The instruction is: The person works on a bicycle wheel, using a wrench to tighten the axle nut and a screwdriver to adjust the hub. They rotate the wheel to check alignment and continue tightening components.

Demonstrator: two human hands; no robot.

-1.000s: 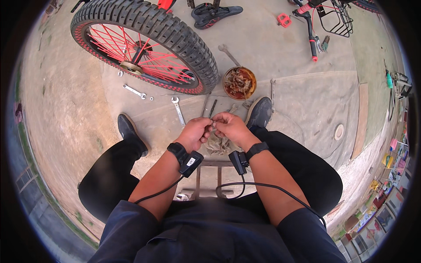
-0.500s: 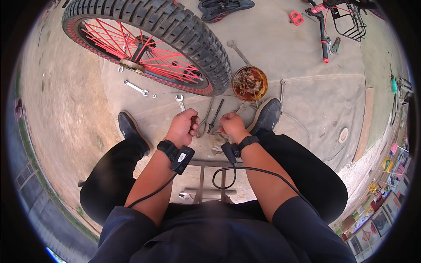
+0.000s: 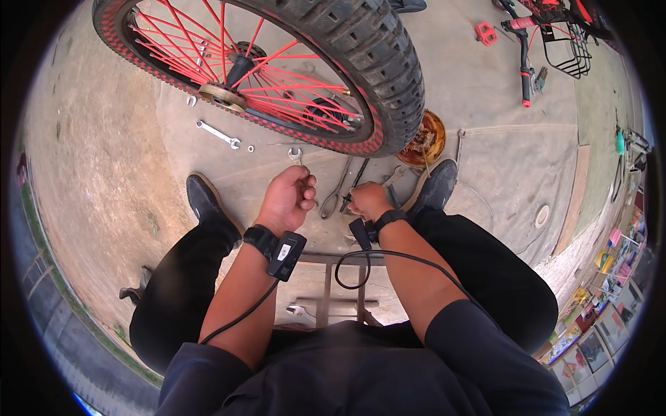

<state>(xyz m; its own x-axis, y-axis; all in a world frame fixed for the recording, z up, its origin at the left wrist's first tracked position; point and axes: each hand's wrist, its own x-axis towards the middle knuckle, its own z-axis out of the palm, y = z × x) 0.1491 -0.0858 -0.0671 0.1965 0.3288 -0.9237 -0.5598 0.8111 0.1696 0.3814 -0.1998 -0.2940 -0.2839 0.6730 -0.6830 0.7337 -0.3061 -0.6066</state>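
My left hand [image 3: 287,199] is closed in a loose fist above the ground, its fingers curled in; what they hold, if anything, is hidden. Just beyond it lies an open-end wrench [image 3: 296,154]. My right hand [image 3: 370,201] is closed too, its fingertips beside a thin black rod [image 3: 354,186]; I cannot tell whether they touch it. Between the hands rests a long metal tool with a rounded end [image 3: 331,202]. Ahead of both hands a bicycle wheel [image 3: 399,90] with red spokes and a knobby tyre stands tilted.
Behind the tyre, a bowl of brown grease [image 3: 434,142] is partly hidden. A combination wrench [image 3: 218,135] and a nut [image 3: 250,148] lie at left, another wrench [image 3: 460,145] at right. Farther off are a red pedal [image 3: 485,33] and handlebars [image 3: 525,69]. My shoes [image 3: 433,187] flank the hands.
The wheel looks larger and reaches farther right, now covering part of the grease bowl. My right hand has come closer to the black rod. The view has shifted slightly.
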